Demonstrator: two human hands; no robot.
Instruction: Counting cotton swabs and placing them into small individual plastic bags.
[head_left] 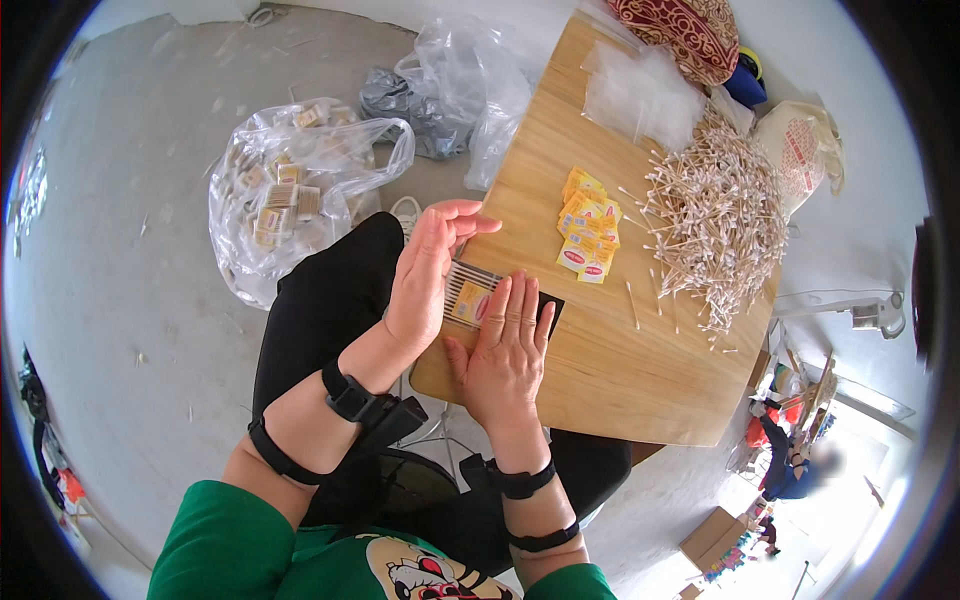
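A flat clear pack of cotton swabs [458,281] with a yellow label card lies at the table's near left edge. My right hand [505,370] rests flat on its right part, fingers stretched out and close together. Standing on edge at the pack's left end, my left hand [418,290] has its fingers extended over the table edge; whether its palm touches the pack I cannot tell. From under my right fingers sticks out a black flat piece [549,313]. Beyond the hands, several yellow-and-white cards [588,235] lie overlapping on the table.
A big heap of loose cotton swabs [715,220] covers the wooden table's [620,375] right side, with clear plastic bags [645,95] behind it. On the floor at left stands a clear bag of filled packs [285,200]. Another person [795,475] is far off at lower right.
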